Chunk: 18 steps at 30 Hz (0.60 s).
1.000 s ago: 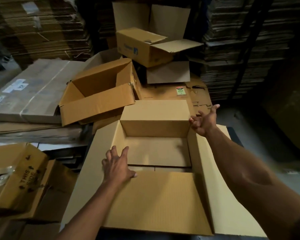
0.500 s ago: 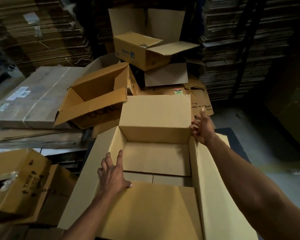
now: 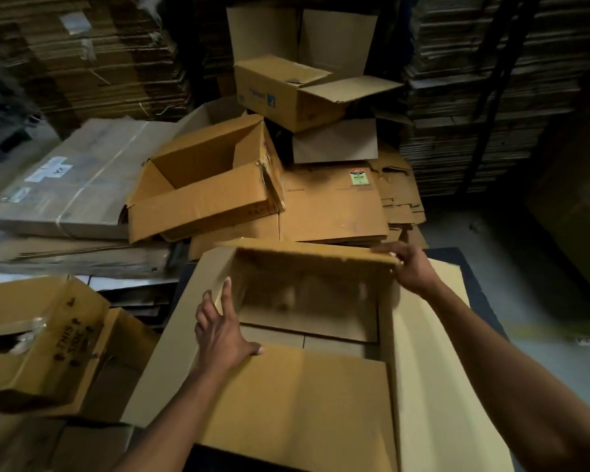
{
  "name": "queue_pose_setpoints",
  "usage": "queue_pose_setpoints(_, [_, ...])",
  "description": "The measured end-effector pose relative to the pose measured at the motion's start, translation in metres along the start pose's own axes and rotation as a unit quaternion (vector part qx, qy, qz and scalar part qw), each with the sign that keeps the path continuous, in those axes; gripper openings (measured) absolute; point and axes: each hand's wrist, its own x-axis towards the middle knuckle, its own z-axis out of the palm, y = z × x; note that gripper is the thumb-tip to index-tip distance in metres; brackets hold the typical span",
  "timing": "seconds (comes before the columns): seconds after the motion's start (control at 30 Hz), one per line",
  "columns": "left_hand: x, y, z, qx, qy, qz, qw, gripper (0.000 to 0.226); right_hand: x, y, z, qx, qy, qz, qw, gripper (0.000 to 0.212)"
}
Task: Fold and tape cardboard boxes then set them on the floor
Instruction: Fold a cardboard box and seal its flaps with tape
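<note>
Far flap [image 3: 307, 253] of the open box [image 3: 286, 403] was standing upright a sec ago; now tipped inward over the cavity and motion-blurred, so it's mid-fold. R hand [image 3: 413, 270] has moved from hovering off the far-right corner onto the flap's right end: fingers curled over the edge, gripping it, pulling toward the person. L hand [image 3: 223, 330] has barely moved: palm on near flap [image 3: 297, 396], fingers spread and straight against the left inner wall, thumb out along the flap edge, pressing rather than clasping.

Meaning for task: judged as fold stage, first short flap going down. Near flap already lies about flat; right flap [image 3: 433, 369] and left flap [image 3: 181, 335] splayed outward, not yet folded. No tape or dispenser visible. Taping and set-down on floor not yet done.

Where: box sits right in front of the person on a dark surface [image 3: 474, 284]; grey floor [image 3: 539, 301] to the right.

Containers:
- Work box: nothing inside, only bottom flaps and seam showing.
- Open box [image 3: 205, 185] lying tilted on flat cardboard behind: looks empty.
- Blue-printed box [image 3: 286, 97] on top of the pile, flaps up: inside mostly hidden.
- Box marked "THIS SIDE" [image 3: 38, 338] at left: crumpled clear plastic at its opening, rest can't tell.
- Flattened stock stacked along the back.
</note>
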Motion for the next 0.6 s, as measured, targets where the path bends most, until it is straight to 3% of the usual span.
queue_pose_setpoints(0.13, [-0.009,-0.012,0.004,-0.089,0.029,-0.024,0.995,0.168,-0.045,0.015,-0.004,-0.237,-0.091,-0.100,0.962,0.070])
queue_pose_setpoints(0.23, [-0.015,-0.018,0.004,-0.060,0.043,0.000,0.997,0.166,-0.076,0.005,0.003,-0.355,-0.144,-0.125,0.915,0.083])
queue_pose_setpoints(0.33, [-0.015,-0.020,-0.002,0.005,0.021,0.067,0.997,0.148,-0.103,-0.020,0.020,-0.404,-0.177,-0.088,0.893,0.085])
queue_pose_setpoints(0.5, [0.003,-0.027,-0.007,0.066,-0.011,0.181,0.981,0.119,-0.138,-0.056,0.074,-0.411,-0.206,-0.025,0.888,0.124])
queue_pose_setpoints(0.6, [0.014,-0.034,-0.003,0.086,-0.067,0.204,0.973,0.103,-0.152,-0.054,0.107,-0.416,-0.184,-0.020,0.890,0.124])
